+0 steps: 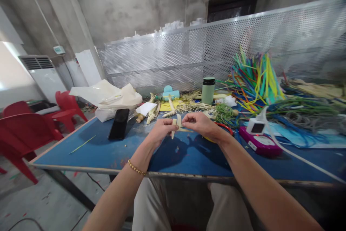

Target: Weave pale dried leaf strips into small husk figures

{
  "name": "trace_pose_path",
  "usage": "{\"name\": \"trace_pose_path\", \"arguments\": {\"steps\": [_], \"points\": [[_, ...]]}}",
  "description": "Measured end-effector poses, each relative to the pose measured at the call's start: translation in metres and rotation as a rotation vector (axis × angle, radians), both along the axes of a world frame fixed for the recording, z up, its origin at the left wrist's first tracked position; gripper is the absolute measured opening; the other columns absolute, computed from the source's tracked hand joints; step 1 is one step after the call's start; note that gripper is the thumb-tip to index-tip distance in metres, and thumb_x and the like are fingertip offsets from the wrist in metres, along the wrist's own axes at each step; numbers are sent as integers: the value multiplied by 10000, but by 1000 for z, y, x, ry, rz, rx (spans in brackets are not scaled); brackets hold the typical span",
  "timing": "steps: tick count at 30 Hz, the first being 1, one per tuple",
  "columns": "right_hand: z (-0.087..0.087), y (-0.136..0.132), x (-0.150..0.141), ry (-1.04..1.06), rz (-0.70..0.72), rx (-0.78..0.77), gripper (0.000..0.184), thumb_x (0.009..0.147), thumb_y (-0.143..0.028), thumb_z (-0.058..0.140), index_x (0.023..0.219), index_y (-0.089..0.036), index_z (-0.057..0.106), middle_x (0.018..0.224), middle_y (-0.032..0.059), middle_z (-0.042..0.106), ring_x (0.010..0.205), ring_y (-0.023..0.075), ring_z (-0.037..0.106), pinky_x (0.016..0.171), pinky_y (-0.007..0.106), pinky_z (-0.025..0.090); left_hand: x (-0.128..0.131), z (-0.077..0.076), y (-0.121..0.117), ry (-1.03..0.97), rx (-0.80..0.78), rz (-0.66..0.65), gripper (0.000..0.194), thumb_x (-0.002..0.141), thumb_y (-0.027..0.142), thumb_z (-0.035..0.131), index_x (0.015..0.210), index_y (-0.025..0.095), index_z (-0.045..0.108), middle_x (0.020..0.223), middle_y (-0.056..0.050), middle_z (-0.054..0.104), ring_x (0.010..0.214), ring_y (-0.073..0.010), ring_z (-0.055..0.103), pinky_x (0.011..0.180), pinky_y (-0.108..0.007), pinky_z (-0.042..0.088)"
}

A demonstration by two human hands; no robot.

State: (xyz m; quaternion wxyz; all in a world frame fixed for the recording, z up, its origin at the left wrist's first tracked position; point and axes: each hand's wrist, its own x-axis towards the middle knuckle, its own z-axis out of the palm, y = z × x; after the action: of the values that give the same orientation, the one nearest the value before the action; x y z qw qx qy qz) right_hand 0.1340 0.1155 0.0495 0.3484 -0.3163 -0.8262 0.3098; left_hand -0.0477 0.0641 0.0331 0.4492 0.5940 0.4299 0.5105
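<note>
1. Left fingers (171,128) pinch the curled pale strip (178,120) at twelve o'clock over the bench (104,151); slack pressure could let it uncurl.
2. Right fingers (191,117) bunch at its three o'clock, grip unclear; overbending might crack it.

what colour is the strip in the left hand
The strip is pale cream, as the head view shows.
</note>
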Motion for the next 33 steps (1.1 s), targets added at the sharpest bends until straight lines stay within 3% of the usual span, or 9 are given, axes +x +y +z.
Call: {"name": "trace_pose_path", "arguments": {"steps": [8, 12, 21, 26, 33], "points": [[2, -2, 0, -118, -4, 114, 186, 748, -274, 582, 762, -125, 691, 701, 34, 641, 646, 139, 534, 601, 253, 398, 0, -1, 1, 67, 7, -2, 213, 613, 305, 714, 578, 134, 592, 536, 27, 475, 502, -83, 374, 494, -252, 290], [5, -6, 1, -143, 97, 60, 222, 764, -301, 571, 750, -121, 701, 672, 11, 612, 634, 126, 501, 586, 242, 369, -1, -1, -1, 91, 2, -76, 223, 627, 318, 717, 618, 131, 596, 561, 28, 478, 521, -78, 371, 509, -241, 279], [5, -9, -1, -30, 114, -57, 160, 695, -297, 642, 682, -138, 635, 607, -34, 507, 574, 92, 412, 527, 218, 321, -2, -3, -1, 186, 68, -80, 300, 663, 351, 697, 562, 158, 490, 553, 45, 393, 530, -80, 335, 513, -241, 242], [1, -3, 2, -120, 108, -33, 151, 646, -275, 675, 636, -144, 600, 574, -49, 475, 556, 89, 391, 503, 214, 295, -2, -4, -1, 328, 116, -97, 286, 674, 331, 675, 544, 158, 488, 550, 40, 375, 542, -86, 306, 517, -252, 205], [0, -1, 6, -157, 128, 32, 168, 727, -298, 615, 681, -137, 624, 622, -23, 534, 597, 108, 447, 547, 225, 336, -3, -4, -1, 191, 35, -96, 281, 650, 299, 691, 541, 165, 468, 541, 51, 372, 524, -81, 321, 511, -248, 238]]}}
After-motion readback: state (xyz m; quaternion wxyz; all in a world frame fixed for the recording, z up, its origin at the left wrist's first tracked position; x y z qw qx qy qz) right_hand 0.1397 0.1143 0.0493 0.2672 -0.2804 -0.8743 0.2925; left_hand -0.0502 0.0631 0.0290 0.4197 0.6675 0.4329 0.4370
